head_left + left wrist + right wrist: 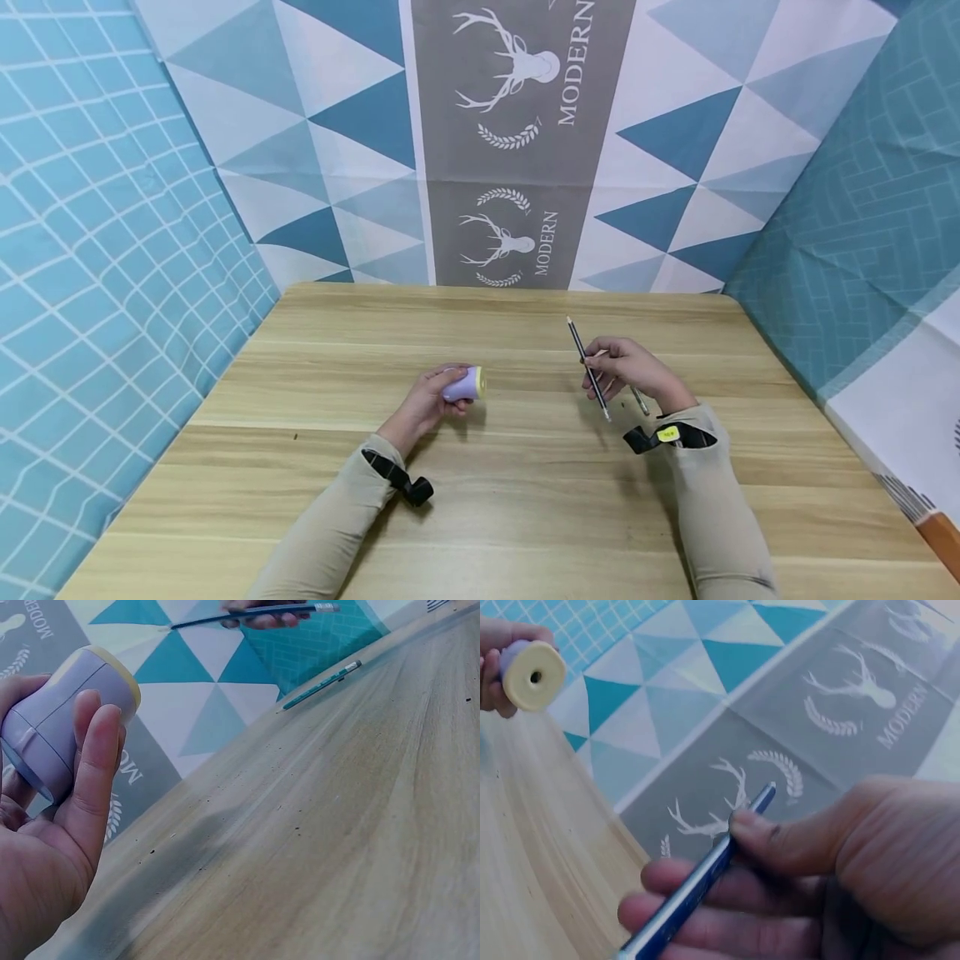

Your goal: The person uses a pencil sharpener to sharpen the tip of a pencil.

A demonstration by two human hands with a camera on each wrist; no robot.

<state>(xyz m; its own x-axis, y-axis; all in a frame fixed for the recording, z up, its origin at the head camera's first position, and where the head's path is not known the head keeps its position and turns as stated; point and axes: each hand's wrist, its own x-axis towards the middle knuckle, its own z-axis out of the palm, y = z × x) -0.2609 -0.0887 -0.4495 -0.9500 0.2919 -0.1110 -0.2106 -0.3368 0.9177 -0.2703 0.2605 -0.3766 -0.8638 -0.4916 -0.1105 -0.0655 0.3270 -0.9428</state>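
Note:
A lilac pencil sharpener [459, 386] with a yellow end is gripped in my left hand [422, 410], held just above the table. In the right wrist view, its yellow face [546, 684] shows a dark round hole. My right hand [633, 368] pinches a dark pencil [576, 337] with pale stripes between thumb and fingers. The pencil is apart from the sharpener; its bare tip slants toward the back, its eraser end toward the front. A second, green pencil [321, 687] lies on the table, partly hidden behind my right hand in the head view.
The wooden table [525, 517] carries scattered small dark crumbs [298, 829]. Patterned cloth [510, 167] hangs behind it, and blue gridded cloth [97, 208] borders the left side. Black straps with small cameras [418, 492] sit on both wrists.

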